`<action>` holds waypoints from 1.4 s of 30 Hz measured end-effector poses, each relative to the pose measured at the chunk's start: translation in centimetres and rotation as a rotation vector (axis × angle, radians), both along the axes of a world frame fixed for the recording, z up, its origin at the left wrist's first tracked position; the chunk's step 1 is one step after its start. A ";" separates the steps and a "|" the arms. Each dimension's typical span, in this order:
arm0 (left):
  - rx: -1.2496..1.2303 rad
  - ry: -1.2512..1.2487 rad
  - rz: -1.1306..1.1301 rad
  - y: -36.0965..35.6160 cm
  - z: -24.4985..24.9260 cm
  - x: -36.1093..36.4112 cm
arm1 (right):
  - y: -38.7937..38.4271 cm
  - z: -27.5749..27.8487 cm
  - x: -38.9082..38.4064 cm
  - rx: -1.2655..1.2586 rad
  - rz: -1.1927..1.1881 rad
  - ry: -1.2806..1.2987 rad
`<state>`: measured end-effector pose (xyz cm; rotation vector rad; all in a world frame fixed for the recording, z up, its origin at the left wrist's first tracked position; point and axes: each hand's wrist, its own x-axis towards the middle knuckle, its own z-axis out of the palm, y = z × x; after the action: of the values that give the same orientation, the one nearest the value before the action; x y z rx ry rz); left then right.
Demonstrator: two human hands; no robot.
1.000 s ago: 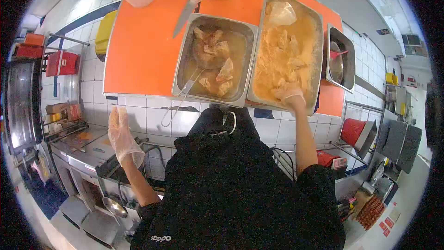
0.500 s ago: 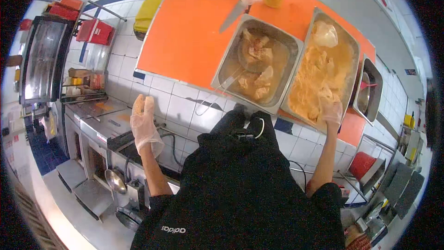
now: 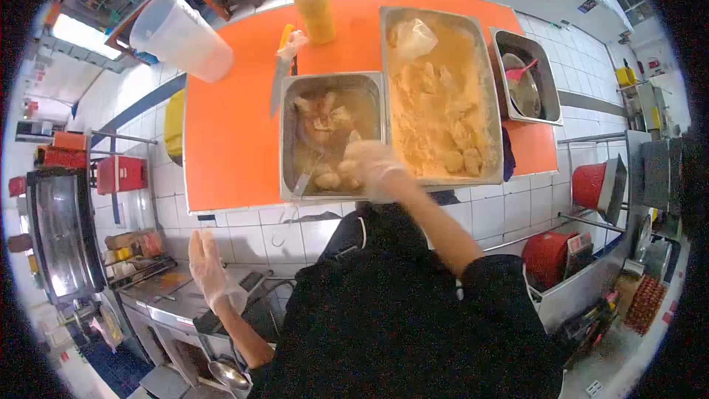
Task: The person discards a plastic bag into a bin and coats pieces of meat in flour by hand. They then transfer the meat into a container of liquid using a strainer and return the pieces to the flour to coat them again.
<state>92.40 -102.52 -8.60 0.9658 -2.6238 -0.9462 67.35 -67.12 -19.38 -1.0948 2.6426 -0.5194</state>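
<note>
My right hand (image 3: 377, 168), in a clear plastic glove, is over the near right side of a steel pan (image 3: 288, 140) of cloudy liquid. Its fingers are curled, and whatever they grip is hard to make out. Pale raw meat pieces (image 3: 325, 114), which look like chicken, lie in that liquid beside a wire-handled strainer (image 3: 303, 177). Against this pan's right side stands a larger pan (image 3: 496, 118) of orange-tinted flour (image 3: 417, 133) with coated pieces (image 3: 461, 161). My left hand (image 3: 210, 270), also gloved, hangs off the table with fingers stretched and holding nothing.
On the orange table (image 3: 229, 125) are a knife (image 3: 281, 77), a yellow shaker-like container (image 3: 310, 4) and a translucent tub (image 3: 181, 37). A smaller steel pan (image 3: 546, 77) at the right holds a pink-handled utensil (image 3: 523, 70). Steel equipment (image 3: 162, 299) stands at the lower left.
My right hand has left the flour pan and crossed left to the liquid pan. My left hand stays out to the side. The view has turned and shifted, bringing the tub fully into sight.
</note>
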 end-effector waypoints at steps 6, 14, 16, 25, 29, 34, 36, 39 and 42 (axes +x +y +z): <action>0.306 -0.004 0.479 0.5 3.6 0.8 | 25.1 -19.8 -12.3 -0.530 -0.459 0.191; 0.021 -0.036 0.220 -2.0 -0.1 0.6 | 26.0 -11.8 -11.3 -0.209 -0.751 0.096; 0.020 -0.024 0.233 -1.8 0.0 0.1 | 26.1 -10.9 -10.8 -0.337 -0.776 0.123; 0.304 0.094 0.356 0.3 1.2 0.1 | 24.1 -3.9 -10.8 -0.445 -0.681 0.078; 0.341 0.092 0.418 0.5 1.6 -0.1 | 19.7 2.2 -9.7 -0.513 -0.906 -0.158; 0.373 0.180 0.412 0.3 -0.2 1.1 | 9.8 8.0 -3.6 -0.928 -0.544 -0.504; 0.217 0.077 0.276 0.3 -0.6 0.7 | 5.5 9.4 -1.8 -0.408 -0.356 -0.325; 0.035 -0.034 0.161 0.9 -0.6 -0.5 | -1.6 8.4 -0.9 0.239 -0.121 -0.348; 0.155 -0.002 0.222 0.9 -0.5 -0.6 | -1.9 0.7 -0.7 0.060 -0.063 -0.098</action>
<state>91.76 -101.62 -9.11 1.2642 -2.4083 -1.1025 66.62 -69.07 -18.67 -0.9465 2.5964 -0.4892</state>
